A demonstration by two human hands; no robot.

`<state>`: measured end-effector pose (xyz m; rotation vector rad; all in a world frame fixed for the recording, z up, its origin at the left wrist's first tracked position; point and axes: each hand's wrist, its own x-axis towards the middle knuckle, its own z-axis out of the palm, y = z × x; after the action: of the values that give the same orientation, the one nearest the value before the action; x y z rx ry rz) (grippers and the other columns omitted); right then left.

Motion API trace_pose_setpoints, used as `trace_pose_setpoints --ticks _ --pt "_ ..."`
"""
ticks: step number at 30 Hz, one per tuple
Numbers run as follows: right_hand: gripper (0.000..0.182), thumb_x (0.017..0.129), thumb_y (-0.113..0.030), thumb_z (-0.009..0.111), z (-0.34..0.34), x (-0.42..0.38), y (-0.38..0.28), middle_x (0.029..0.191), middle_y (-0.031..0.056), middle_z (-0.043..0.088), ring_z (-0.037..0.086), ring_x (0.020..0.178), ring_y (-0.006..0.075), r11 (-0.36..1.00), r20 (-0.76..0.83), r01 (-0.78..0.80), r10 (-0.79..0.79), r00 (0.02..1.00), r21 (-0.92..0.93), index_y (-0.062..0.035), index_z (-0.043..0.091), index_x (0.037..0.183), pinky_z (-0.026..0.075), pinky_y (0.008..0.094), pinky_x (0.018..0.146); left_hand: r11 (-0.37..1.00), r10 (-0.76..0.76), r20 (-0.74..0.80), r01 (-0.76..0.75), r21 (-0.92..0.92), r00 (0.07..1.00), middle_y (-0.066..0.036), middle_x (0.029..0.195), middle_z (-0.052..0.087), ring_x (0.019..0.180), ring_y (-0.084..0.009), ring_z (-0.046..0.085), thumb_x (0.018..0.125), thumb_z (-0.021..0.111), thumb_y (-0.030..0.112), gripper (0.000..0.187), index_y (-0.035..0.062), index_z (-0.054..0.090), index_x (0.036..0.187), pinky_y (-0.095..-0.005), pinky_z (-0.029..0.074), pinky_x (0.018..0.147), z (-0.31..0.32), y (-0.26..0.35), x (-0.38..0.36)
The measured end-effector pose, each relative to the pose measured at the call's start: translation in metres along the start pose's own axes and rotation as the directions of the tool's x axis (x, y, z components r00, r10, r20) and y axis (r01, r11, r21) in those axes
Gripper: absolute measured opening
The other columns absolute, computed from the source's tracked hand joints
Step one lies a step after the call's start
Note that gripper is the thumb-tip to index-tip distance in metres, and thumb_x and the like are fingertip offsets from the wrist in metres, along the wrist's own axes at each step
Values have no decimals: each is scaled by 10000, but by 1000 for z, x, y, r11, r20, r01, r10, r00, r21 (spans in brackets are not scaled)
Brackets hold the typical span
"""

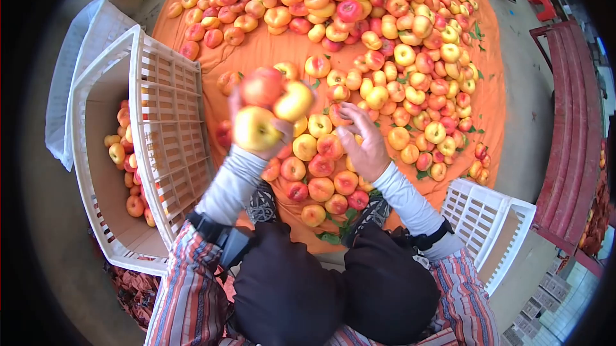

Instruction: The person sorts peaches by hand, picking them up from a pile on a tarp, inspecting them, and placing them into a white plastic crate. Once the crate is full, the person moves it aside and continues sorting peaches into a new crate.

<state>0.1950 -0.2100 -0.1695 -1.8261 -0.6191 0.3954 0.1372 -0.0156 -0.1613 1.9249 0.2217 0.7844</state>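
Note:
My left hand [280,133] is raised over the orange cloth, closed around a cluster of flat peaches [254,128], three of which show plainly; much of the hand is hidden behind them. To its right, my right hand [367,147] has its fingers apart and holds nothing. It hovers beside the near heap of flat peaches [321,166], yellow with red blush. Between my shoes lie several more of these peaches, with some green leaves [329,237].
A white slatted crate [168,128], partly filled with peaches [130,160], stands at the left. Another white crate [478,214] is at the right. The large peach pile [410,57] spreads across the orange cloth [263,57]. A dark red bench [571,121] stands farther right.

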Motion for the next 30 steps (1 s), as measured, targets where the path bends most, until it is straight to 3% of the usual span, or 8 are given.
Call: trace_pose_setpoints --ticks 3,8,10,12,17,22,26,30 --pt "390 819 -206 547 -21 -8 24 1136 166 483 541 983 241 987 -8 -162 162 987 19 16 458 1126 472 307 775 878 -57 71 16 478 996 -129 1089 444 955 -211 480 726 574 133 471 23 361 1132 -279 434 796 -66 27 41" --pt "396 799 -244 560 -61 -2 66 1036 167 523 555 922 269 920 -198 -333 294 935 -209 20 481 1083 477 325 759 993 114 -202 -104 58 973 -165 1180 451 1068 -306 484 821 538 160 389 10 412 1157 -363 417 925 -198 75 48" --pt "392 786 -254 571 -71 14 92 1011 172 530 538 925 293 904 -222 -208 130 966 -374 20 494 1055 453 350 796 955 -288 -152 272 -118 946 -146 1261 371 1178 -260 382 784 501 79 386 0 406 1150 -259 415 900 -288 55 29" --pt "388 774 -266 582 -79 39 114 994 176 535 523 925 315 813 -224 -148 22 974 -563 16 502 1027 429 369 826 154 -693 50 216 -964 719 -163 1284 319 1205 -303 313 758 537 144 454 20 399 1172 -300 458 832 -345 36 18" --pt "376 751 -302 608 -78 98 135 970 168 549 515 944 322 523 -222 -233 84 971 -820 -19 501 975 422 378 835 173 -981 -160 123 -977 111 -179 1289 296 1176 -353 312 690 647 368 693 47 363 1234 -369 501 741 -409 -69 -25" --pt "528 700 -430 622 -82 126 130 1039 157 556 507 1001 306 328 -222 -349 367 904 -878 -55 481 1045 429 373 845 141 -966 -224 459 -877 -131 -179 1235 363 1160 -334 342 698 647 365 677 51 368 1229 -445 468 803 -355 -29 -1" --pt "610 684 -450 613 -80 132 131 1081 174 533 499 1016 328 354 -266 -463 482 835 -813 -108 421 1151 417 422 849 727 -639 -524 665 -170 563 -140 1247 399 1161 -254 384 791 545 247 471 35 432 1195 -401 391 906 -383 -40 37" --pt "667 663 -417 615 -73 135 136 1114 188 508 488 1033 339 353 -291 -482 474 831 -802 -122 373 1210 401 452 855 927 -340 -4 336 164 940 -100 1282 398 1162 -190 411 874 443 130 311 6 491 1155 -340 353 959 -213 30 119"
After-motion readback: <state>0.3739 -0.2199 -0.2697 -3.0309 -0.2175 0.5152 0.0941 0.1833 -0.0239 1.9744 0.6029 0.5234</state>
